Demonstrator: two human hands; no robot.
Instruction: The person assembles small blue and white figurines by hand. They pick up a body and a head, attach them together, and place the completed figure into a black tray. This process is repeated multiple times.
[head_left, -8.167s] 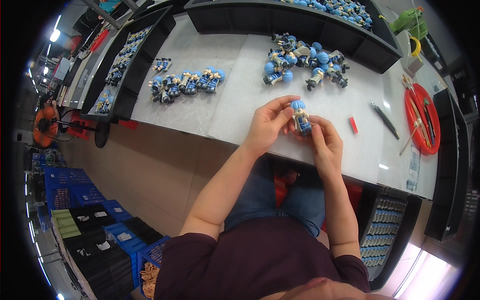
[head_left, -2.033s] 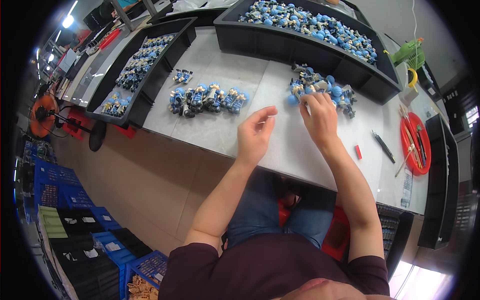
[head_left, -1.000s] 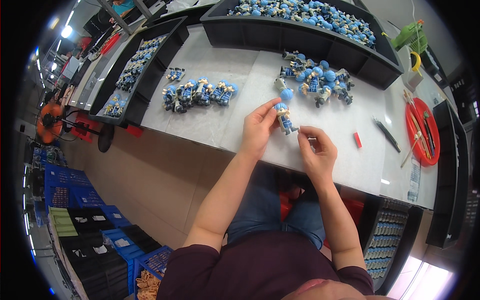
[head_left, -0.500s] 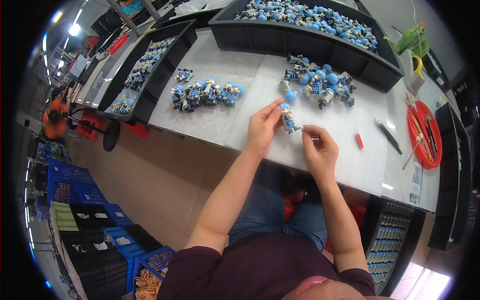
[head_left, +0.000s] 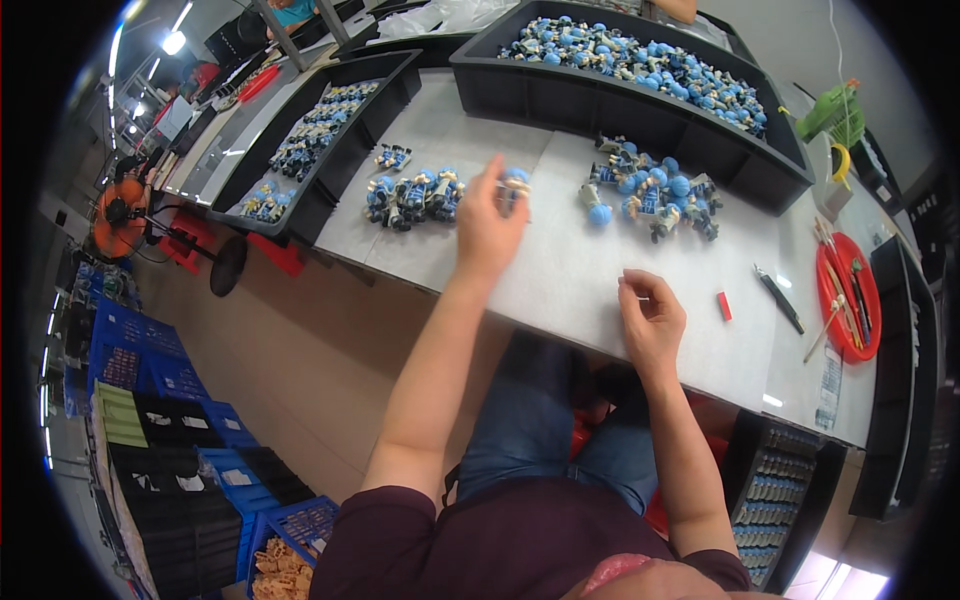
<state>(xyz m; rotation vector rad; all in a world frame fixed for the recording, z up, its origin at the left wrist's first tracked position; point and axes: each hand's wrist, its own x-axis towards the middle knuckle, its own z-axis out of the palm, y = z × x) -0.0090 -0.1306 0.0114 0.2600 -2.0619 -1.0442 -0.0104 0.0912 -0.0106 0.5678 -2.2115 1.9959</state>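
From the head view, the left hand (head_left: 490, 228) is stretched out over the desk (head_left: 560, 280), its fingers (head_left: 492, 175) pinched on a small blue-capped part (head_left: 516, 183) just beside the left cluster of parts (head_left: 415, 198). Fingers hide the part's body, so its long axis is unclear. The right hand (head_left: 652, 320) hovers half-curled, holding nothing that can be seen.

Your left hand (head_left: 492, 222) covers most of the small blue-capped part (head_left: 516, 181), so its lower body cannot be seen. Whether your right hand (head_left: 652, 322) pinches something between its fingertips is too small to tell. The black tray (head_left: 640, 95) at the top is cut off by the picture's edge.
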